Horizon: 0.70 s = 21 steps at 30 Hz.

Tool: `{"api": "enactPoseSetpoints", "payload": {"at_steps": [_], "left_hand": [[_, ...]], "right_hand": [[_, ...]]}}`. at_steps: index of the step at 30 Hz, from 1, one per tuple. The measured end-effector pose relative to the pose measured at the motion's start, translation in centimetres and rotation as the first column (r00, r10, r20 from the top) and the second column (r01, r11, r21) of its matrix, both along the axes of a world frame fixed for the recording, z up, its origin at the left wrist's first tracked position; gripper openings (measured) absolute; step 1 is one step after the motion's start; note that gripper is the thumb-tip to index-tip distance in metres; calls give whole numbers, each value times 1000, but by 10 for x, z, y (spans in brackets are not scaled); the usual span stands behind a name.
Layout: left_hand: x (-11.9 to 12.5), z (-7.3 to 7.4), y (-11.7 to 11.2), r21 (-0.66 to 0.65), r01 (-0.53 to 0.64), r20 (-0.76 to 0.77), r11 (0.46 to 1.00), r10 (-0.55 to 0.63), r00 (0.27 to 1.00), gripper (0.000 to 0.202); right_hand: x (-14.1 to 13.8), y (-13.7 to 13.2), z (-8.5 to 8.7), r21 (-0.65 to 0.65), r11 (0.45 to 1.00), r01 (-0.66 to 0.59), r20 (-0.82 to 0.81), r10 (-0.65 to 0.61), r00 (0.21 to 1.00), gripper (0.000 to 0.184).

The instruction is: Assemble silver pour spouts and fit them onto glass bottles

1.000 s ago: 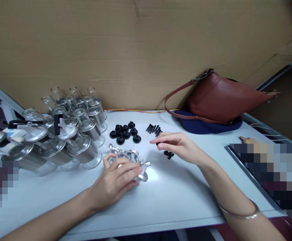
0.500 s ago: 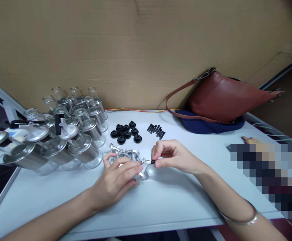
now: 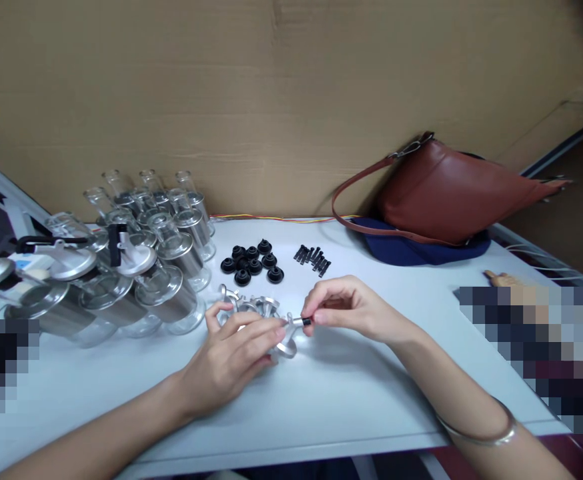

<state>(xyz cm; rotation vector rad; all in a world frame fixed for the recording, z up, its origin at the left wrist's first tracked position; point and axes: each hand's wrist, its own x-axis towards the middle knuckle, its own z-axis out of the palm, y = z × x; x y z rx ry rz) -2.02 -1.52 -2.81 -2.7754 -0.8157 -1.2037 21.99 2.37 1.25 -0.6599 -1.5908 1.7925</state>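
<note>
My left hand [image 3: 236, 350] is closed on a silver metal lid-like part [image 3: 287, 348], with its fingers laid along the part's near side. A thin stem on that part points right, toward my right hand [image 3: 346, 307]. Thumb and fingertips of my right hand pinch a short black piece [image 3: 306, 321] at the stem's end. Whether it is seated on the stem I cannot tell. Just behind my left fingers lies a group of loose silver metal parts [image 3: 270, 307], partly hidden by the hand. Beyond them are several black round caps [image 3: 242, 277] and several small black pins [image 3: 313, 256].
Several glass bottles with metal sleeves [image 3: 169, 297] crowd the left side. Silver lids with black handles [image 3: 136, 259] rest among the front ones. At the back right, a brown leather bag [image 3: 436, 193] lies on a blue cap [image 3: 396, 250]. Another person's hand [image 3: 499, 279] shows at right.
My right hand has turned slightly at the stem's end, and more of the black piece shows. The left hand stays almost still around the silver metal part.
</note>
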Motion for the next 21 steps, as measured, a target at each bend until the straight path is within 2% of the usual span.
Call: {"api": "enactPoseSetpoints", "payload": {"at_steps": [5,10,13,21], "left_hand": [[1,-2,0,24,33,-3,999,-33,999,29],[1,-1,0,4,43,-9,999,-43,999,30],[1,0,-1,4,40,-23,999,-40,999,30],[0,0,-1,11,47,-55,999,-46,997,31]], "right_hand": [[-2,0,-4,-114,977,-181,-113,168,979,40],[-3,-2,-10,-185,927,-328,-185,295,938,38],[-3,-3,-10,-208,911,-357,-209,315,926,36],[-5,-4,-9,-205,911,-357,-208,315,926,29]]}}
